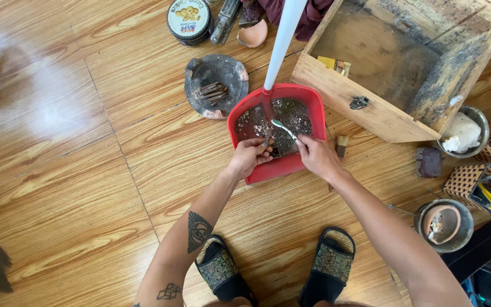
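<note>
a round tin with a cream lid, dark rim and a little cartoon picture on its label is seen well up and left of the fingers. a small yellow packet is tucked inside the wooden box, up and right of them.

A wood-plank floor carries everything. On it sit a red dustpan, a wooden box, a dark dish of brown sticks, a round tin and a shell-like piece. Just right of the dustpan lies a small brush. Further right are a dark block, 2 metal bowls and a woven basket. 2 patterned slippers stand at the bottom.
</note>
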